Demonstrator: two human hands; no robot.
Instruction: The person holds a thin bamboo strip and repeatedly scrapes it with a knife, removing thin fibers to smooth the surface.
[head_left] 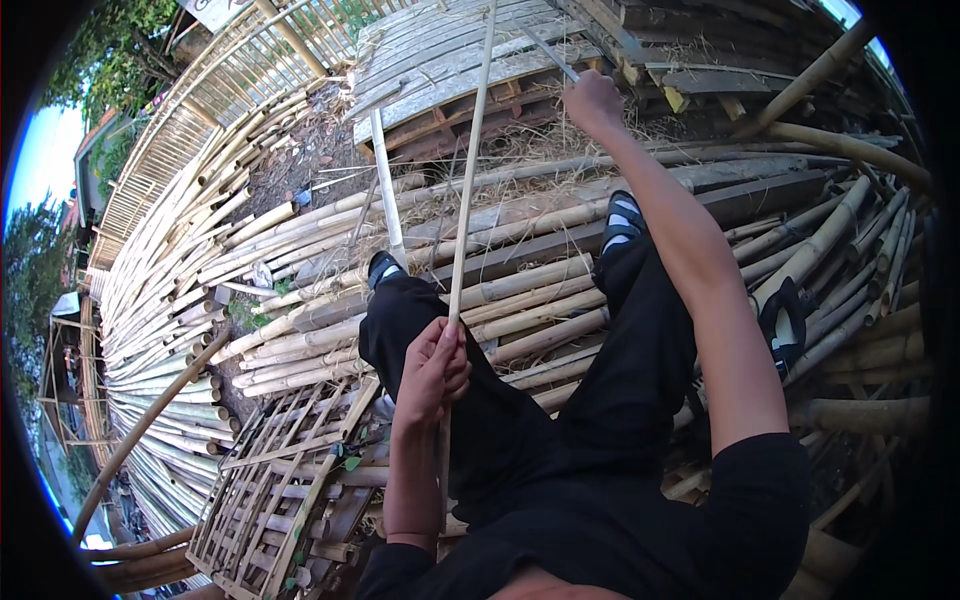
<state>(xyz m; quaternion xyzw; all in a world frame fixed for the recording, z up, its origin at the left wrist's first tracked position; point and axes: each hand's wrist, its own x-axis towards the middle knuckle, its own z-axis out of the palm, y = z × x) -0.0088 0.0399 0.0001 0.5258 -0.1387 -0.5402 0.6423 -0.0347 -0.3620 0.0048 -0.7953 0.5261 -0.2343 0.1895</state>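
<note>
A long, thin bamboo strip runs nearly upright through the middle of the view, from beside my lap up past the wooden platform. My left hand is closed around its lower part, thumb on top, between my knees. Farther off to the right, my right arm is stretched out, and my right hand is closed on the handle of a knife with a long narrow blade. Its blade points up and left, apart from the strip. Most of the handle is hidden in my fist.
Bamboo poles lie under my legs, with more piled at the left. A slatted wooden platform stands ahead. A flat pale slat leans near my left foot. A bamboo lattice panel lies lower left; thicker poles cross at right.
</note>
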